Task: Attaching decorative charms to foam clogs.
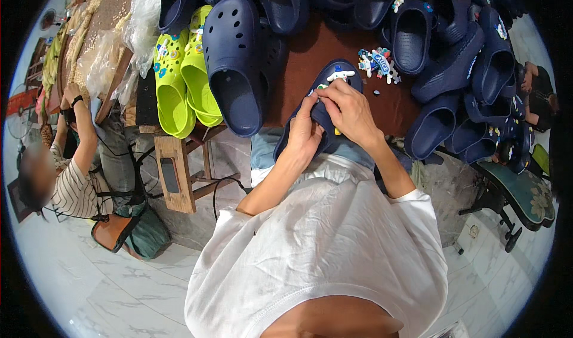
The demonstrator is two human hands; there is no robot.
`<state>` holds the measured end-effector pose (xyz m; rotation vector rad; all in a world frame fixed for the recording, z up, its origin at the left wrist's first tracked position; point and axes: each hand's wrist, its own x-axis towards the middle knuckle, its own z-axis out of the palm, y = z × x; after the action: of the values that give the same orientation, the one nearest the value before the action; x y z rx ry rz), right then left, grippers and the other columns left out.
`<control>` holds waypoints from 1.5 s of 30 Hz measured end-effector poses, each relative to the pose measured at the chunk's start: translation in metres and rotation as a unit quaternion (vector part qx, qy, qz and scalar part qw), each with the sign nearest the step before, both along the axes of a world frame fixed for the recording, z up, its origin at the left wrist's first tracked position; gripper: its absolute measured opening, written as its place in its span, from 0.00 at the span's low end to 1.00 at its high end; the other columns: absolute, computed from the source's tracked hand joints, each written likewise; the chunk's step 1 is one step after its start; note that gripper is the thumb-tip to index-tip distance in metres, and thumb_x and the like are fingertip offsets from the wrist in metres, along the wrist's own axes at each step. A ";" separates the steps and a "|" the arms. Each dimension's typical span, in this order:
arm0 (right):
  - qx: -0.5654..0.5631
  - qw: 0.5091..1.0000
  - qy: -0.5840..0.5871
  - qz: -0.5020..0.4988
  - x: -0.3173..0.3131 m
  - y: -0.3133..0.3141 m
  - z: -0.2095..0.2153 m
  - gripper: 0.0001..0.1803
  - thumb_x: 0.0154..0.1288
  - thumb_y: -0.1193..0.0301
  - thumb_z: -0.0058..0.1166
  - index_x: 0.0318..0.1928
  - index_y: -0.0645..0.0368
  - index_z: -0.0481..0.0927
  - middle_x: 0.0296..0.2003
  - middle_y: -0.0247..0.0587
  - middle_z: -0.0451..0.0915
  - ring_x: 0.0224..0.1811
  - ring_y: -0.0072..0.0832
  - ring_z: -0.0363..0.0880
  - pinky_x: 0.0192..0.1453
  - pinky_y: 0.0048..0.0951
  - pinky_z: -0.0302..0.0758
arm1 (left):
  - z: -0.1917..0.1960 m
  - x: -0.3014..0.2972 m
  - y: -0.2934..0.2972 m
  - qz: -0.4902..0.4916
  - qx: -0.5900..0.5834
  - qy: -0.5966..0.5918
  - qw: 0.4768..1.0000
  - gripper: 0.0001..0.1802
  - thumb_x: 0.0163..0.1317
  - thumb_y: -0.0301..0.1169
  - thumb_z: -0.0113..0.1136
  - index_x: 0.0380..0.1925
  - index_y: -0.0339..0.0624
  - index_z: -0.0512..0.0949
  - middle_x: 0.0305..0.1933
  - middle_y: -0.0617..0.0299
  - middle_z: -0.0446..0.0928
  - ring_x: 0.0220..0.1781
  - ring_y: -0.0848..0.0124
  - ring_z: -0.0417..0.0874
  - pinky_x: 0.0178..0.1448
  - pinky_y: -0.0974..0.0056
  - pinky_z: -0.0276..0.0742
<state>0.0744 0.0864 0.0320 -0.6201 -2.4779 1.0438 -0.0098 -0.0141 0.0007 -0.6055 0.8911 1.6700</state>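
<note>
Both hands' grip [325, 120] on navy clog [334, 78], charms [377, 62] beside

A navy blue foam clog [334, 75] lies at the near edge of the brown desk [310, 51], toe pointing away, its heel end tipped down over the person's lap. A white figure charm [341, 73] sits on its perforated upper, with a small yellow charm [338, 131] lower down.
</note>
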 end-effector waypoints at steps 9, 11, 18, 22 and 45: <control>-0.087 0.995 0.020 -0.052 0.009 -0.006 -0.009 0.11 0.62 0.77 0.52 0.46 0.62 0.79 0.40 0.45 0.76 0.41 0.44 0.78 0.45 0.39 0.75 | 0.007 0.000 0.006 -0.031 -0.068 0.038 0.996 0.12 0.61 0.39 0.60 0.42 0.49 0.76 0.41 0.67 0.77 0.42 0.75 0.79 0.47 0.66 0.77; -0.068 0.996 0.030 -0.041 0.010 -0.007 -0.011 0.11 0.62 0.77 0.52 0.45 0.61 0.78 0.40 0.45 0.75 0.42 0.44 0.78 0.45 0.40 0.75 | 0.003 0.000 0.006 -0.026 -0.045 0.030 0.998 0.12 0.61 0.38 0.60 0.42 0.48 0.76 0.41 0.67 0.77 0.42 0.75 0.79 0.47 0.67 0.78; 0.036 0.999 0.018 -0.022 0.011 -0.008 -0.015 0.11 0.59 0.77 0.55 0.44 0.60 0.78 0.39 0.43 0.74 0.40 0.43 0.78 0.43 0.41 0.75 | -0.003 0.000 0.009 -0.023 -0.053 0.028 0.998 0.12 0.60 0.37 0.60 0.41 0.45 0.76 0.40 0.67 0.78 0.41 0.75 0.80 0.47 0.67 0.78; 0.081 0.997 0.016 -0.008 0.013 -0.010 -0.017 0.12 0.57 0.78 0.56 0.44 0.61 0.77 0.38 0.43 0.74 0.39 0.43 0.78 0.42 0.39 0.76 | -0.004 0.001 0.010 -0.022 -0.071 0.048 0.996 0.10 0.60 0.36 0.60 0.38 0.44 0.77 0.39 0.66 0.79 0.41 0.75 0.80 0.48 0.67 0.78; -0.082 0.978 0.026 -0.189 0.045 0.029 -0.020 0.11 0.61 0.74 0.57 0.45 0.59 0.79 0.40 0.42 0.75 0.38 0.31 0.80 0.39 0.32 0.78 | 0.009 -0.004 0.011 -0.025 0.013 -0.040 0.999 0.16 0.62 0.33 0.59 0.47 0.38 0.74 0.49 0.54 0.78 0.51 0.61 0.81 0.60 0.56 0.77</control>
<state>0.1196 0.1158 0.0120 -1.0531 -2.1263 1.0976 -0.0139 -0.0029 0.0097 -0.6228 0.8185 1.5989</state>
